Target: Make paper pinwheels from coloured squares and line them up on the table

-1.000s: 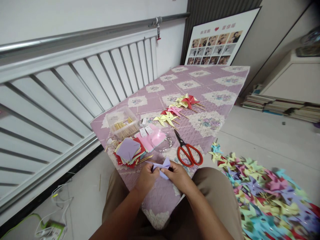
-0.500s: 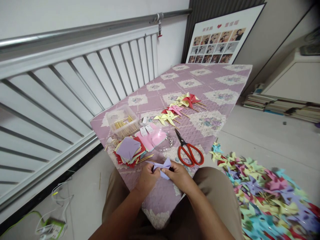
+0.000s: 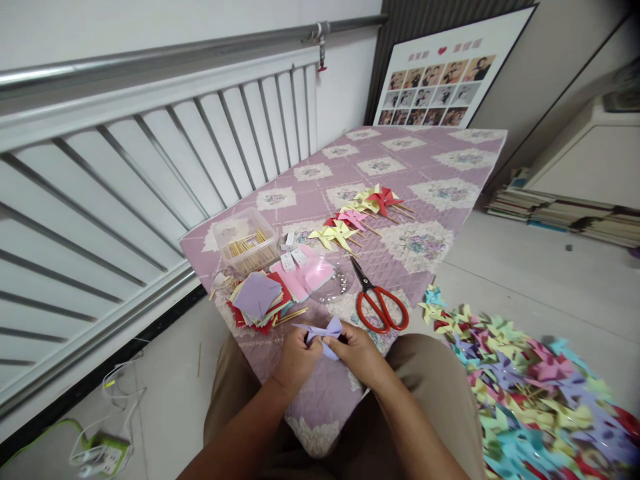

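Observation:
A purple paper pinwheel (image 3: 330, 329) with folded blades is between my two hands, over the near corner of the table. My left hand (image 3: 299, 352) pinches it on the left, thumb near its middle. From the other side my right hand (image 3: 356, 348) grips it, its thumb also close to the centre. The fingers partly hide the paper. Just beyond my right hand lie red-handled scissors (image 3: 381, 308). Left of my hands sits a stack of coloured paper squares (image 3: 257, 299), purple on top, with a few thin sticks (image 3: 293, 316) beside it.
A clear plastic box (image 3: 245, 243) of sticks stands at the table's left edge. Pink sheets (image 3: 303, 277) lie by a clear dish (image 3: 333, 283) of small shiny pieces. Several finished pinwheels (image 3: 353, 219) rest farther back. On the floor at right is a large pinwheel heap (image 3: 535, 387).
Both hands hold the purple pinwheel in almost the same place as before. The whole view has shifted very slightly.

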A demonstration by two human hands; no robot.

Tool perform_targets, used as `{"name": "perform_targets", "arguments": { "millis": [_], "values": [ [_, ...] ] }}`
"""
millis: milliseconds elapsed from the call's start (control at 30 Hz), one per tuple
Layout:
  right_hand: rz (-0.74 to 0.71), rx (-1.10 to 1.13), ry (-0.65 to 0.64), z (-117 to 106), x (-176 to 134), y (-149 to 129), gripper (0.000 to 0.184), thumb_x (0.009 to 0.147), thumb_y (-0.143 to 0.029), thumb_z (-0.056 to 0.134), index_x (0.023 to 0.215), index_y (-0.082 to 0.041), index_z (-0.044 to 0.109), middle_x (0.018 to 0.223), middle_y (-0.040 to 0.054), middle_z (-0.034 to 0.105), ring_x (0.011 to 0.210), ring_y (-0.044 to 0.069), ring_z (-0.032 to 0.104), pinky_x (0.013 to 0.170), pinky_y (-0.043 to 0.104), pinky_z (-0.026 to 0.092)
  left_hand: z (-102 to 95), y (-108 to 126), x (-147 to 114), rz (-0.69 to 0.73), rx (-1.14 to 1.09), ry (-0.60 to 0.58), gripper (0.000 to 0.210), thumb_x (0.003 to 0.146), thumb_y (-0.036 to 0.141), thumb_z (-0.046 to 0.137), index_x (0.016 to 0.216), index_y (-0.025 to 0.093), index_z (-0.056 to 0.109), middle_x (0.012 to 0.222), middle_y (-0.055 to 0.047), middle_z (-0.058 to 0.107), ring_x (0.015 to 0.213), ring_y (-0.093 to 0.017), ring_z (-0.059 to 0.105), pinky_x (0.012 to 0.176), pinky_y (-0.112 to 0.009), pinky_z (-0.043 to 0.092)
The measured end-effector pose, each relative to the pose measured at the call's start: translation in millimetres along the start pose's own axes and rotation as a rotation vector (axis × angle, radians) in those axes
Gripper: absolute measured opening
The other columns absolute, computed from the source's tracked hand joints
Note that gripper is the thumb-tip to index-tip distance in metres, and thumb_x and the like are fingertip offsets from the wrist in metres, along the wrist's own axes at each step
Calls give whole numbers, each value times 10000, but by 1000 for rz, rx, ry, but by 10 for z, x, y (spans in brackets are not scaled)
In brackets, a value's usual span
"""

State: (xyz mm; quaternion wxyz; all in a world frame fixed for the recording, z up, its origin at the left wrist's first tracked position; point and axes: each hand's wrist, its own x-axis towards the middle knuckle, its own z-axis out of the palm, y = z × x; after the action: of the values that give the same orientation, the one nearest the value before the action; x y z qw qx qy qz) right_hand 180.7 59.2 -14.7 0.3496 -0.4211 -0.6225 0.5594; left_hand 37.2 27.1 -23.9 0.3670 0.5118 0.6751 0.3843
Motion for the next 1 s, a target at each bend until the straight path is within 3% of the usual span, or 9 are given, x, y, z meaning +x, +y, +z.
{"name": "perform_targets", "arguments": {
  "millis": [100, 267, 433, 567, 867, 1000],
  "values": [
    [2, 3, 6, -3, 1, -12, 142, 759, -276, 588, 789, -167, 674, 659, -25, 574, 606, 125, 494, 558, 218, 397, 13, -35, 13, -8, -9, 8, 92, 722, 162, 500, 714, 157, 591, 667, -6, 593, 619, -133, 527, 596, -231, 405],
    [39, 13, 30, -14, 5, -21, 150, 754, -304, 610, 773, -168, 673, 670, -16, 623, 620, 145, 539, 584, 236, 434, -16, -71, 63, -45, -85, -82, 119, 746, 214, 505, 676, 159, 584, 659, -7, 596, 613, -133, 529, 583, -229, 404],
    [39, 7, 46, -7, 11, -23, 171, 756, -297, 608, 841, -171, 685, 748, 5, 674, 688, 172, 580, 615, 250, 464, -62, -56, 88, -124, -122, -138, 150, 744, 247, 520, 635, 154, 567, 574, 13, 541, 518, -110, 446, 510, -224, 352],
    [57, -25, 57, 5, 16, -35, 160, 752, -295, 603, 817, -169, 677, 736, 7, 670, 677, 173, 577, 600, 247, 460, -78, -37, 88, -147, -138, -152, 151, 736, 256, 526, 631, 155, 566, 535, 27, 513, 483, -103, 411, 487, -226, 325],
    [57, -25, 43, 7, 33, -60, 140, 745, -299, 594, 759, -175, 657, 737, 9, 671, 672, 177, 578, 588, 253, 456, -70, -25, 89, -114, -201, -188, 130, 734, 240, 533, 657, 151, 587, 651, -11, 617, 603, -133, 522, 566, -223, 400],
    [78, 40, 36, 5, 27, -54, 172, 753, -341, 625, 808, -179, 648, 758, 12, 655, 689, 174, 574, 611, 259, 466, -70, -19, 101, -147, -204, -170, 128, 732, 249, 548, 667, 150, 597, 611, -2, 599, 543, -120, 487, 524, -220, 377]
  ]
}}
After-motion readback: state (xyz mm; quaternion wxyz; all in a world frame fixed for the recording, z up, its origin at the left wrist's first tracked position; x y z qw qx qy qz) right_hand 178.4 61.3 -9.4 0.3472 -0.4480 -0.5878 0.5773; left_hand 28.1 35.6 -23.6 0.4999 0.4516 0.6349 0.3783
